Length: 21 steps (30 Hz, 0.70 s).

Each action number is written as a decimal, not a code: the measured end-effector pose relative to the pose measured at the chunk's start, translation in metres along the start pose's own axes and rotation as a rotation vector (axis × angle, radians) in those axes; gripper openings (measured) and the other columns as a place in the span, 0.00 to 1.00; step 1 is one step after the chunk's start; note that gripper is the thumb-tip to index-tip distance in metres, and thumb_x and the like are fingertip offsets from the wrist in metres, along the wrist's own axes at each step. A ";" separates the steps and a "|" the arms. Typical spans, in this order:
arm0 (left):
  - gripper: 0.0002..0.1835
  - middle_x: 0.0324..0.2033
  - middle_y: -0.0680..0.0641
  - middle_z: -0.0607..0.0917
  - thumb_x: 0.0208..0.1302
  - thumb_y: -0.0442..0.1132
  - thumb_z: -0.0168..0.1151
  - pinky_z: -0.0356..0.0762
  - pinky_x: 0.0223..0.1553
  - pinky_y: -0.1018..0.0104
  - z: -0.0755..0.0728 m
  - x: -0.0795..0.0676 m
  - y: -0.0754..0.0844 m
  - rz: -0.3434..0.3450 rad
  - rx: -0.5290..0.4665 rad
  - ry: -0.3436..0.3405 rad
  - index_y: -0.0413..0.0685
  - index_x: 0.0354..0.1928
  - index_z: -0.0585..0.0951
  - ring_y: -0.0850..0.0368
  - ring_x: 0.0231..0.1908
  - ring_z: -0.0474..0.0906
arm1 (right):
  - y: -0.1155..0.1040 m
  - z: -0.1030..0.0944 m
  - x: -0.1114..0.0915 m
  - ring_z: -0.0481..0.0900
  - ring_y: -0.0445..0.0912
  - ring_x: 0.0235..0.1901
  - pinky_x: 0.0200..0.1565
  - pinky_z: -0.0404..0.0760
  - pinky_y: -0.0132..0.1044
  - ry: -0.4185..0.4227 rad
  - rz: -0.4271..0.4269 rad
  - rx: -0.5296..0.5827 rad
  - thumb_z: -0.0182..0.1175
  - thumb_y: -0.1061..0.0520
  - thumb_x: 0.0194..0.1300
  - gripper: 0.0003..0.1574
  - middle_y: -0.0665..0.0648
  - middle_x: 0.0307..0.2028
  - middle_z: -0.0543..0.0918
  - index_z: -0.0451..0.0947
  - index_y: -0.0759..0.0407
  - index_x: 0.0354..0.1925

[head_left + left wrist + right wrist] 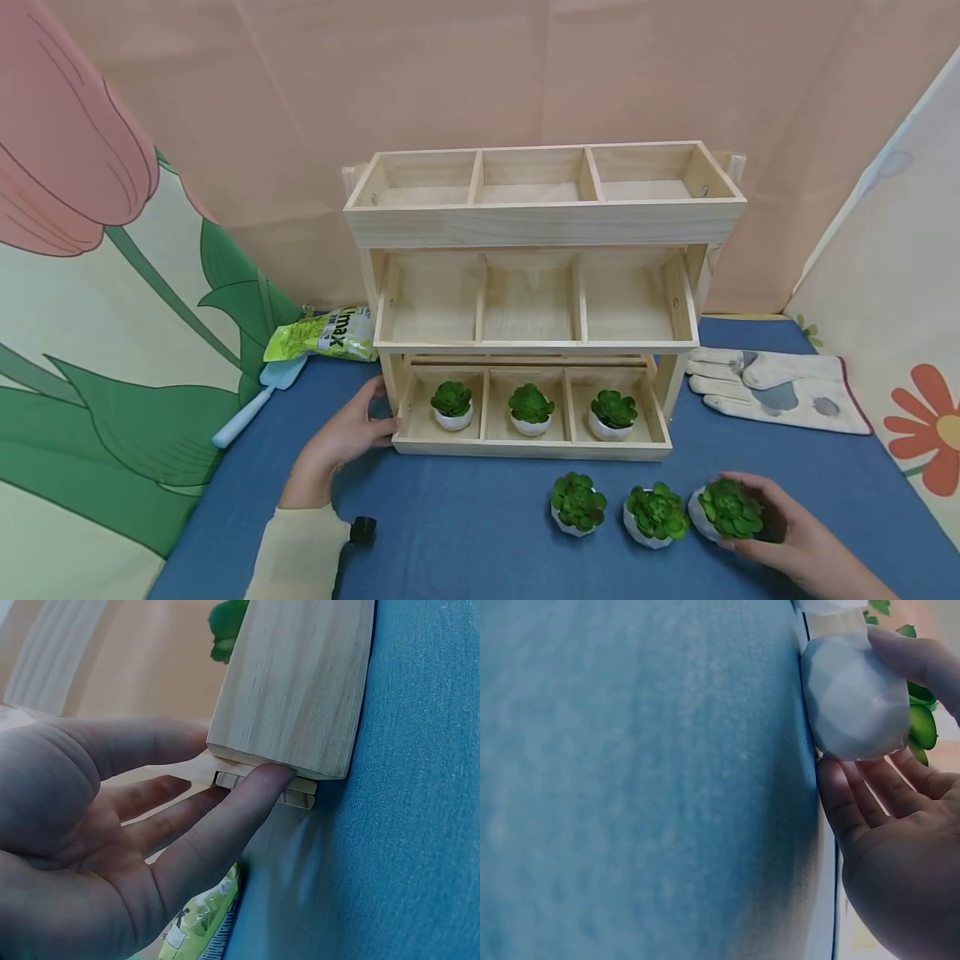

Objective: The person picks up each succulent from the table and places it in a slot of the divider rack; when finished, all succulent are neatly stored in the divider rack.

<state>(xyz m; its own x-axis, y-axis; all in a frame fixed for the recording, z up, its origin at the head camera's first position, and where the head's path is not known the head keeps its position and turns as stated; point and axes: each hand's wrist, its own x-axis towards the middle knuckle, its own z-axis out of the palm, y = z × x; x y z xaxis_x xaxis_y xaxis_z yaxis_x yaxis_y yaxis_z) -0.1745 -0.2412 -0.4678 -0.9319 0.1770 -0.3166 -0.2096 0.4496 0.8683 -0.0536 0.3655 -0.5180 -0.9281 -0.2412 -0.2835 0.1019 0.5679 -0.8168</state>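
- Fingers (855, 802) of the right hand (780, 533) curl round the rightmost succulent pot (723, 510), thumb on top; the pot sits on the blue tablecloth (465, 525), last in a row of three.
- Straight fingers (225, 817) of the left hand (341, 442) press on the lower left corner of the wooden tiered planter (540, 333), steadying it.
- Two loose pots (577, 502) (656, 514) stand just beside the gripped one; three more fill the bottom tier.
- Risk, as I judge it: the faceted pot could slip in a shallow grip, or the lift could knock its neighbour over.
- Gloves (780, 387), a soil bag (322, 333) and a trowel (255, 400) lie well apart.
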 end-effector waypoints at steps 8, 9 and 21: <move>0.45 0.79 0.30 0.57 0.77 0.33 0.63 0.90 0.56 0.47 0.000 0.000 -0.001 -0.004 0.009 0.004 0.44 0.86 0.48 0.29 0.63 0.83 | -0.002 -0.004 0.002 0.76 0.22 0.50 0.46 0.85 0.30 -0.047 0.086 0.028 0.69 0.54 0.73 0.50 0.74 0.71 0.69 0.53 0.69 0.79; 0.45 0.80 0.30 0.57 0.77 0.33 0.63 0.90 0.56 0.47 0.000 0.000 -0.001 -0.005 0.008 0.004 0.44 0.86 0.48 0.30 0.63 0.83 | -0.003 -0.004 0.002 0.77 0.23 0.50 0.46 0.85 0.30 -0.052 0.099 0.037 0.69 0.54 0.73 0.50 0.75 0.71 0.69 0.53 0.69 0.79; 0.45 0.80 0.29 0.57 0.77 0.32 0.63 0.91 0.55 0.46 0.001 0.000 0.000 0.009 0.003 -0.009 0.42 0.85 0.48 0.30 0.61 0.85 | -0.006 -0.006 0.004 0.78 0.27 0.48 0.44 0.85 0.31 -0.025 0.118 -0.034 0.71 0.52 0.71 0.50 0.73 0.69 0.72 0.56 0.68 0.77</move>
<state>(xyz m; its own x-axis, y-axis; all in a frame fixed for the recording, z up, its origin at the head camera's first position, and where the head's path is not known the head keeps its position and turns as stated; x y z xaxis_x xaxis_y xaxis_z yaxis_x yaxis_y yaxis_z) -0.1739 -0.2405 -0.4678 -0.9311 0.1893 -0.3119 -0.1999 0.4507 0.8700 -0.0596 0.3656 -0.5113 -0.9009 -0.1905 -0.3900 0.1977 0.6198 -0.7594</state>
